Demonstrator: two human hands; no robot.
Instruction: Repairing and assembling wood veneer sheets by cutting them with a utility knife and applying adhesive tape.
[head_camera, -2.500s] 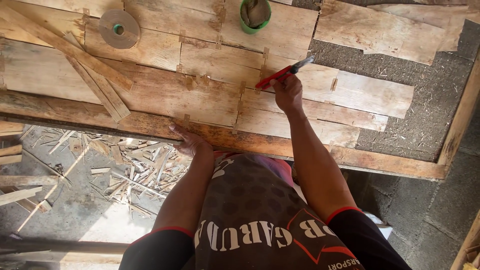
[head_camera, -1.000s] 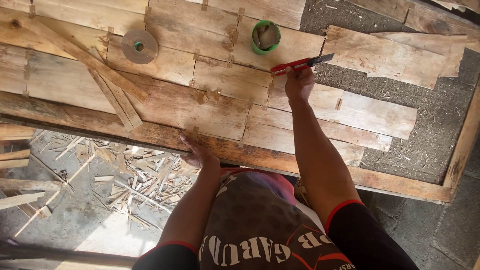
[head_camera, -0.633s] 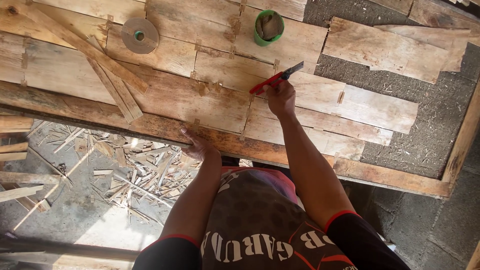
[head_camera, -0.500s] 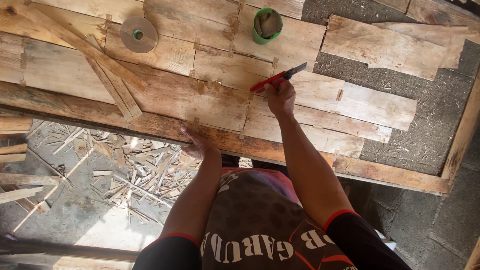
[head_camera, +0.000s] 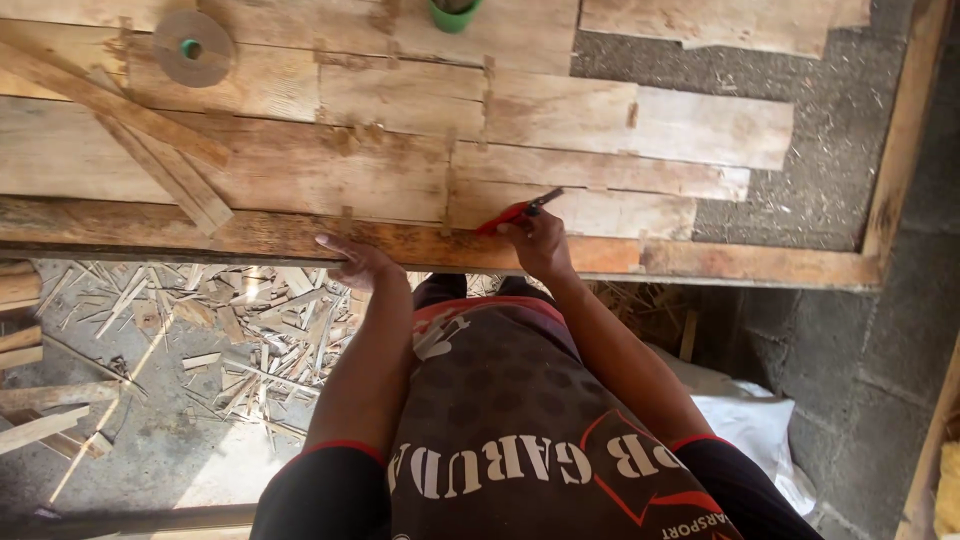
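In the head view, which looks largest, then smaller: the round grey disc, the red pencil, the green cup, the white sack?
1. White sack, nearer the camera, so unsure.
2. Round grey disc.
3. Red pencil in the right hand, similar length but far thinner.
4. Green cup, cut off by the frame.

Green cup (head_camera: 455, 12) cut off at top edge

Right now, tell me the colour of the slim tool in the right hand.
Red body with a dark tip: the slim marking tool in the right hand, seen in the head view.

Plank workbench (head_camera: 560, 120), grey disc (head_camera: 192, 48), green cup (head_camera: 455, 12), loose slats (head_camera: 170, 175), possibly offcuts.
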